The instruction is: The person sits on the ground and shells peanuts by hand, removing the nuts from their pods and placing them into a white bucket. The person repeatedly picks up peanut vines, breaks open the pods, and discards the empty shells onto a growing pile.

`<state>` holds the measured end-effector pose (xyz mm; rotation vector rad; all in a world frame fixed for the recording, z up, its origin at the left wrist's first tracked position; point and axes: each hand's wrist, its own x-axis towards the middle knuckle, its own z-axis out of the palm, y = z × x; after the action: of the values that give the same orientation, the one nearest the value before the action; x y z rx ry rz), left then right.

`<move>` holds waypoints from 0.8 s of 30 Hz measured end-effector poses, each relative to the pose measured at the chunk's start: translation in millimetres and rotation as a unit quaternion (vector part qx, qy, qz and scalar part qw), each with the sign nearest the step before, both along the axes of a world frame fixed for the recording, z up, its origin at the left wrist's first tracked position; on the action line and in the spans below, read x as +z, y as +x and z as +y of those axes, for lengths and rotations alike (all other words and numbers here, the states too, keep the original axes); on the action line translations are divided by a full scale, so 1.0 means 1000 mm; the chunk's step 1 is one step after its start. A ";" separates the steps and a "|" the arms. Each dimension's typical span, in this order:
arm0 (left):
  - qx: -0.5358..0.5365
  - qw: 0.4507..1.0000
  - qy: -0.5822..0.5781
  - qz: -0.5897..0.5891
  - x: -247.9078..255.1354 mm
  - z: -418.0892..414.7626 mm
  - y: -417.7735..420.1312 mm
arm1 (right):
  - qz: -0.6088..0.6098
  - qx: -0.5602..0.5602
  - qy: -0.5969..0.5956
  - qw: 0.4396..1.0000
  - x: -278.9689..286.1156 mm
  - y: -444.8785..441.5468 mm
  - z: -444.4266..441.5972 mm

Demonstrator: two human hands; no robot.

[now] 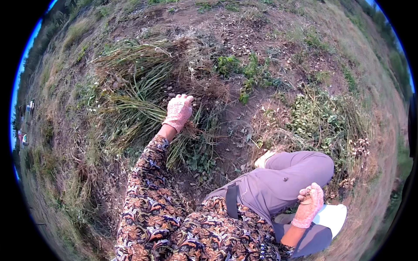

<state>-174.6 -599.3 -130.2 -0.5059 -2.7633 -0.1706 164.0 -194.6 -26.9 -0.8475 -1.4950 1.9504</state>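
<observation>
My left hand, in a pink patterned knit glove, is closed at the root end of a heap of pulled peanut plants. Its fingertips curl down out of sight among the stems and pods. Tangled brown roots spread just beyond the knuckles. My right hand, gloved alike, is raised beside my bent knee with its fingers curled. Whether something small sits in it cannot be made out. Behind that hand, partly hidden, is a white container by my leg.
Another pile of leafy plants lies at the right, with clustered peanut pods at its edge. Low green weeds grow from the bare soil ahead. My shoe rests beside the right pile. Dry grass surrounds the spot.
</observation>
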 end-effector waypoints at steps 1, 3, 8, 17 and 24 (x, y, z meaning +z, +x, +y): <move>-0.007 0.999 -0.027 -0.027 0.000 0.010 -0.005 | 0.003 -0.015 -0.005 1.000 0.000 0.000 -0.001; -0.012 0.994 -0.079 -0.070 -0.002 0.026 -0.016 | 0.009 -0.044 -0.014 0.999 0.003 -0.002 -0.004; 0.005 0.967 -0.222 -0.124 -0.039 0.013 -0.060 | -0.005 -0.063 -0.009 0.998 0.002 -0.005 -0.005; 0.074 0.979 -0.122 -0.145 -0.030 -0.004 -0.057 | -0.049 -0.112 -0.021 0.992 0.003 -0.011 -0.007; 0.125 0.969 0.165 -0.134 -0.044 -0.029 -0.058 | -0.054 -0.112 -0.054 0.991 0.003 -0.018 -0.005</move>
<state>-232.7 -628.2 -174.4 -0.0477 -2.9374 -0.6681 145.6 -199.8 -23.6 -1.1326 -1.2994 1.8572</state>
